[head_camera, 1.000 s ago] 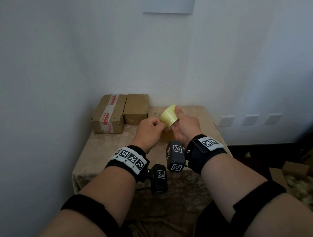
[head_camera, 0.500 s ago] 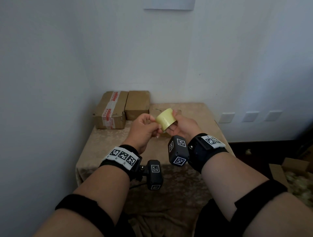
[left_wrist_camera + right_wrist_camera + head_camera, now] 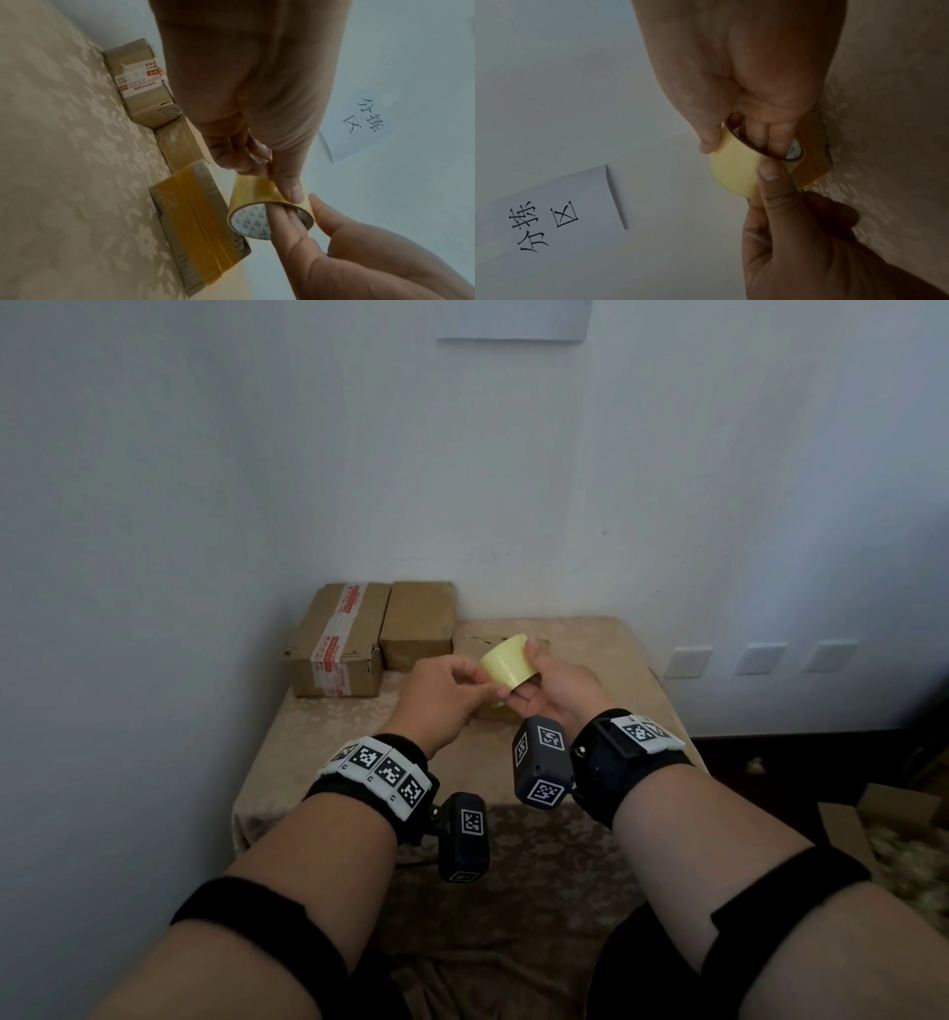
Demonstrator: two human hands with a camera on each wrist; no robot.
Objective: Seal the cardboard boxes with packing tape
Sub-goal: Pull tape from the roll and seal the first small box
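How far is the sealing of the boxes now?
Partly done. The near box already carries yellow tape strips, and the left box has printed tape. In hand: the right hand holds the roll, fingers through its core, while the left hand picks at its surface. Left: the middle box, whose sealing I cannot confirm.

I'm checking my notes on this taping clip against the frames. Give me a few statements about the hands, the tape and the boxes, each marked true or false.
1. The right hand holds the tape roll with fingers through its core. True.
2. The left hand rests flat on the table. False: it is raised, its thumb touching the roll's outer surface.
3. The box with red-printed tape stands at the table's back left. True.
4. The tape roll lies on the table. False: it is held in the air.
5. A paper sheet with handwritten characters hangs on the wall. True.
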